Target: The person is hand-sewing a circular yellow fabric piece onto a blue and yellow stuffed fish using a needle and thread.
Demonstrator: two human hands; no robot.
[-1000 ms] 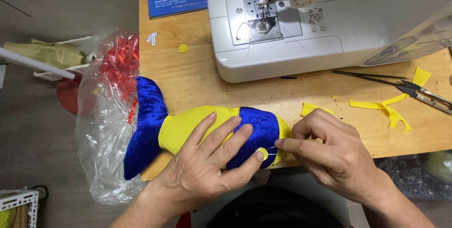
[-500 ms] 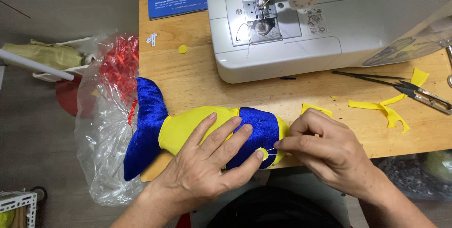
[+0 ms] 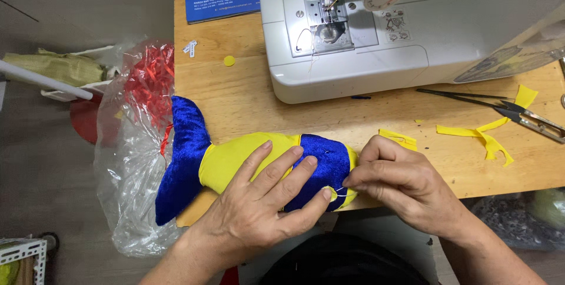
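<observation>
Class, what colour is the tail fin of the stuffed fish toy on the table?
Deep blue; the tail fin shows best in the head view.

Stuffed fish toy [image 3: 235, 158], yellow body with blue tail and blue head end, lies along the front edge of the wooden tabletop [image 3: 247, 93]. Left hand [image 3: 265, 202] is spread flat over it, pressing it down. Right hand [image 3: 400, 185] pinches at the head end, a thin thread showing right there. White sewing machine [image 3: 400, 37] sits behind, with yellow fabric scraps [image 3: 482, 135] and snips [image 3: 529, 119] off to the right.
</observation>
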